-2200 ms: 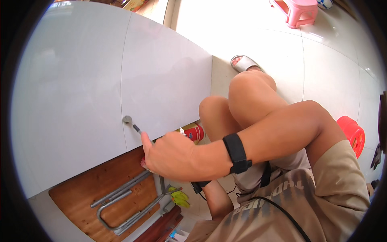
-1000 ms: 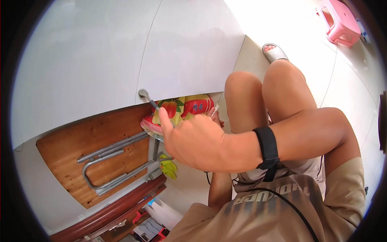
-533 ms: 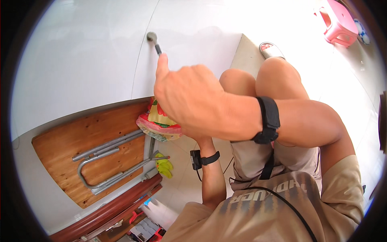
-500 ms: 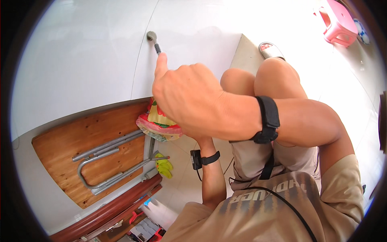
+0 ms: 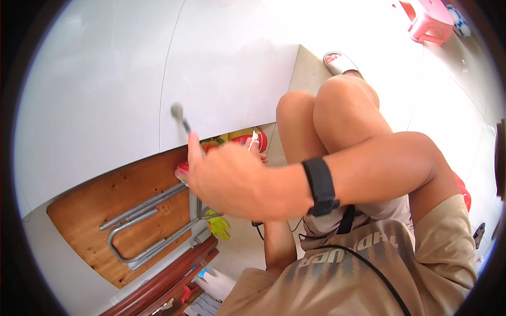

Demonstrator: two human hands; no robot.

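My right hand [image 5: 232, 179], blurred with motion and wearing a black wristband, reaches across from the right. It is shut on a thin grey metal tool [image 5: 179, 116] whose rounded end points up and left over the white surface [image 5: 105, 89]. Below it, my left forearm comes up from the lower edge. Only the fingertips of my left hand [image 5: 259, 156] show, curled at a red and yellow packet [image 5: 247, 139] with a small white piece sticking out of it. Most of the packet and my left hand are hidden behind my right hand.
A wooden folding table [image 5: 89, 210] lies with its underside and grey metal legs [image 5: 147, 226] showing. A yellow-green item [image 5: 219, 226] and a dark red wooden bar [image 5: 168, 279] lie beside it. My bent knees [image 5: 337, 105], a sandalled foot [image 5: 340, 62], a pink stool [image 5: 429, 18] and a red stool [image 5: 463, 190] are to the right.
My right hand with the tool has dropped from higher on the white surface down and left. The packet now sits lower behind it, and the view has shifted.
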